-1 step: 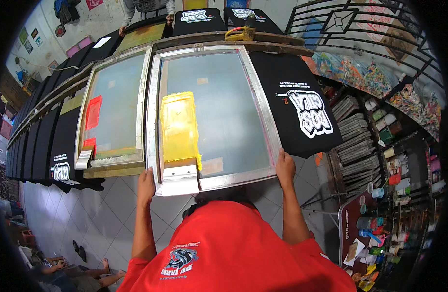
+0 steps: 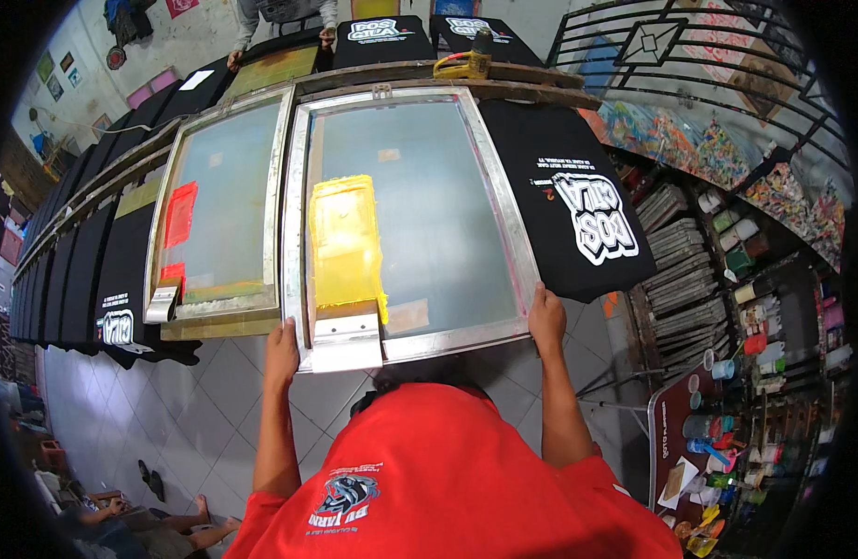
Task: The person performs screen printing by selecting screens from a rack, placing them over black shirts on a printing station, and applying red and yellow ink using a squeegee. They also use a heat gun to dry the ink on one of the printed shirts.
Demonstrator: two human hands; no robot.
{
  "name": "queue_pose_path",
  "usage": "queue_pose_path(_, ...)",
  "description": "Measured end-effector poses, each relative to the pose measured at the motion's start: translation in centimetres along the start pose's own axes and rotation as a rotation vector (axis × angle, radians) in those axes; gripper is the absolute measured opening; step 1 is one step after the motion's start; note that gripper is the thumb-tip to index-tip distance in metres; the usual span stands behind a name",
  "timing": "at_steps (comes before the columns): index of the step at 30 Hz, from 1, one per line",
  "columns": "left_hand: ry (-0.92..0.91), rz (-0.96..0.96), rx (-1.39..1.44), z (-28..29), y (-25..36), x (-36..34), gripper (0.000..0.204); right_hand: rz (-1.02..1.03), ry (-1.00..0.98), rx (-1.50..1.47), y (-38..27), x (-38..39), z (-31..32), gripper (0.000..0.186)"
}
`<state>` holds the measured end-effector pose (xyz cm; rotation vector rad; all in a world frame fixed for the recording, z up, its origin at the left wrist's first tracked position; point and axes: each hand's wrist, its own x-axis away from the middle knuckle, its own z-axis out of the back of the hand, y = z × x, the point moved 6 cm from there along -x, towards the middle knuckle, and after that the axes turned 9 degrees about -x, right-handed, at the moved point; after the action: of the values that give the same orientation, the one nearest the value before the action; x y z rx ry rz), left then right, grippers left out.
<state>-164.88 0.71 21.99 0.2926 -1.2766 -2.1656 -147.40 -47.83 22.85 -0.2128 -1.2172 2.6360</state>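
My left hand [image 2: 281,352] is closed on the near left corner of a silk-screen frame [image 2: 457,347]. At the near right corner, my right hand [image 2: 546,321] grips the same frame, its fingers partly hidden underneath. Yellow ink [image 2: 343,238] covers a strip of the pale mesh on the left side. A metal squeegee [image 2: 345,345] rests across the frame's near edge, at the lower end of the ink. Directly left lies a second silk-screen frame [image 2: 272,200] with red ink patches and its own squeegee [image 2: 162,304].
A printed black T-shirt [image 2: 517,140] lies right of the frame; more shirts line the left. A yellow heat gun [image 2: 464,65] sits on the far rail. Across the table are another person's hands [image 2: 234,61]. Paint pots [image 2: 722,370] crowd shelves at right.
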Motion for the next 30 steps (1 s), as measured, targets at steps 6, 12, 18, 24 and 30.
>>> queue_pose_path(6, -0.032, -0.052, 0.044, -0.5, -1.5, -2.5, 0.046, 0.023, 0.009, 0.002, -0.4, -0.6, -1.0, 0.055)
queue_pose_path(12, -0.027, 0.011, -0.044, -0.4, -1.7, -3.6, 0.047, -0.006, 0.018, 0.004, 0.0, -0.9, -1.9, 0.06)
queue_pose_path(18, -0.036, 0.0, -0.058, -1.0, -2.0, -4.2, 0.047, -0.014, 0.024, 0.023, 0.6, -2.1, -2.5, 0.061)
queue_pose_path(24, -0.018, -0.017, -0.038, -1.6, -2.4, -4.8, 0.046, -0.041, -0.004, 0.038, 1.0, -2.5, -2.7, 0.063)
queue_pose_path(30, -0.039, -0.012, -0.14, -2.1, -2.5, -4.8, 0.046, -0.055, -0.006, 0.029, 1.6, -2.7, -3.1, 0.061)
